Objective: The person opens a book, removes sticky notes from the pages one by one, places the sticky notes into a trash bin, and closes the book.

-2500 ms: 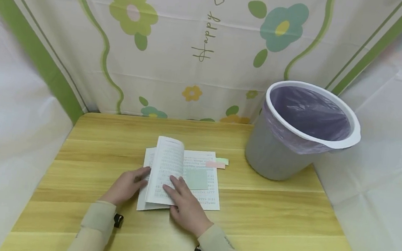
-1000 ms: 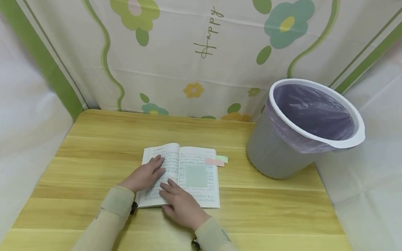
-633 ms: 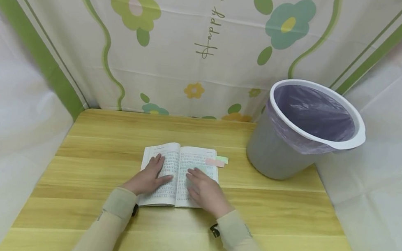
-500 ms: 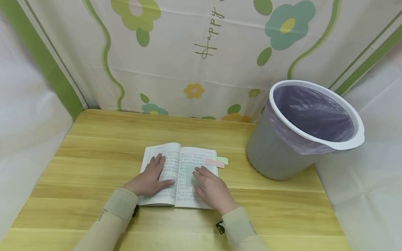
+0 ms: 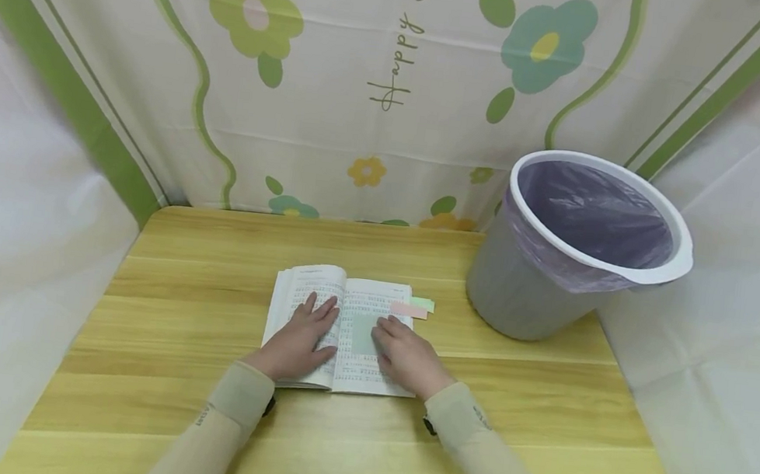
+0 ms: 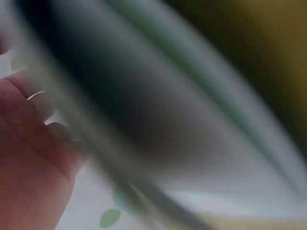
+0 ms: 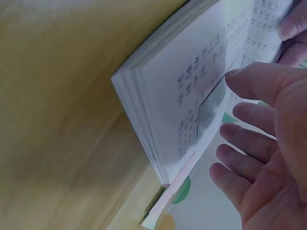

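An open printed book lies on the table. My left hand rests spread over its left page, near the fold. A pale green sticky note is on the right page, and my right hand has its fingertips at the note's right edge. In the right wrist view the fingers are loosely extended, the thumb tip right by the note. A pink tab and a light green tab stick out past the right page's edge. Blurred page edges fill much of the left wrist view.
A grey waste bin with a white rim and a purple liner stands at the table's back right. A flower-printed cloth hangs behind the wooden table, with white cloth on both sides.
A raised page has come down onto the left side. My left hand has moved onto that page, and my right hand has shifted right, across to the green sticky note.
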A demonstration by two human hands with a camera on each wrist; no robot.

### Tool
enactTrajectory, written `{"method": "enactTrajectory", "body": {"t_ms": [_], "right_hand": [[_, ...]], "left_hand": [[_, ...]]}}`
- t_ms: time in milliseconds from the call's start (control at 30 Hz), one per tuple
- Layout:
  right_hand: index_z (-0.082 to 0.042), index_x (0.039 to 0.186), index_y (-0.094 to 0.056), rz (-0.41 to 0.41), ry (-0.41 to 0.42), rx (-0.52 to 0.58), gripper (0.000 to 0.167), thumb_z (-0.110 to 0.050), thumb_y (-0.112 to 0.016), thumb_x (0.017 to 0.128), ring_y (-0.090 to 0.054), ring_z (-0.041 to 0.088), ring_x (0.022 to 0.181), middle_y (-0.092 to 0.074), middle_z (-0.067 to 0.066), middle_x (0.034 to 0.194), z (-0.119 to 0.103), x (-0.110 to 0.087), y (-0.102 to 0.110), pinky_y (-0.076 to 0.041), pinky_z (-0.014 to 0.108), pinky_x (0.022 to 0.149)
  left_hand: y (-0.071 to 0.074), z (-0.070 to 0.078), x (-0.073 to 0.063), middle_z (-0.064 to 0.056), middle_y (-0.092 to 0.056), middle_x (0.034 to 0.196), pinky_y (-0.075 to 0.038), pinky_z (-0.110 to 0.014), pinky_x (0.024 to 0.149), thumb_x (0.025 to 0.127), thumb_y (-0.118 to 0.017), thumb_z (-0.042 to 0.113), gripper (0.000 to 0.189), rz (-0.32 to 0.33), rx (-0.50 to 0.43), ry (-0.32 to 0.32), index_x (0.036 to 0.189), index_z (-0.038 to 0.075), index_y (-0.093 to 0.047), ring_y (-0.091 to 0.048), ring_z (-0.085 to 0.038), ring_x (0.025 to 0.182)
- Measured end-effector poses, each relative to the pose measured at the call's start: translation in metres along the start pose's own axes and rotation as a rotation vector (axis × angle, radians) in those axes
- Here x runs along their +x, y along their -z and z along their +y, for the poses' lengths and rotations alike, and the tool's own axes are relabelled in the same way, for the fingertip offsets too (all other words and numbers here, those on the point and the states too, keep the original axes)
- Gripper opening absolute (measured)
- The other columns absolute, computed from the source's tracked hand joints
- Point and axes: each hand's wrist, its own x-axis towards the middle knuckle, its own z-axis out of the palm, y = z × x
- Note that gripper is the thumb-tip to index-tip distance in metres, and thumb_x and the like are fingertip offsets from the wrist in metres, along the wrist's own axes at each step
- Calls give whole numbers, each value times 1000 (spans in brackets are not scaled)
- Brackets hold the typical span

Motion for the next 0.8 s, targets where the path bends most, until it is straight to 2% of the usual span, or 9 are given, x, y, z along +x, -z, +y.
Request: {"method": "enactTrajectory", "body": {"t_ms": [167, 300, 533, 800], "right_hand": [[-2, 134, -60, -26, 20, -38, 49, -18, -73, 90, -44, 34, 136, -49, 16, 146, 2, 3, -3, -37, 43, 109], [-1, 135, -59, -45, 43, -59, 51, -24, -72, 92, -45, 34, 135, -49, 17, 146, 3, 4, -4, -37, 43, 110], [0, 136, -58, -55, 62, -126, 57, -39, -66, 95, -46, 33, 134, -49, 18, 145, 6, 6, -7, -38, 42, 109], [0, 130, -61, -25, 120, -160, 50, -28, -73, 90, -51, 35, 130, -54, 18, 141, 3, 11, -8, -42, 42, 106]], "left_hand": [[-12, 3, 3, -12, 1, 165, -8, -55, 117, 91, -62, 58, 99, 0, 42, 20, 157, 1, -16, 9, -38, 148], [-18, 3, 5, -16, 11, 163, -6, -57, 117, 82, -67, 67, 117, -23, 35, 100, 158, 1, -6, 12, -41, 147], [-30, 7, 11, -22, 13, 162, -4, -63, 114, 75, -72, 70, 129, -23, 52, 230, 158, 1, 1, 12, -47, 145], [-39, 17, 17, -22, 15, 161, -2, -65, 113, 74, -76, 66, 132, -23, 45, 292, 157, 0, 3, 15, -47, 144]]}}
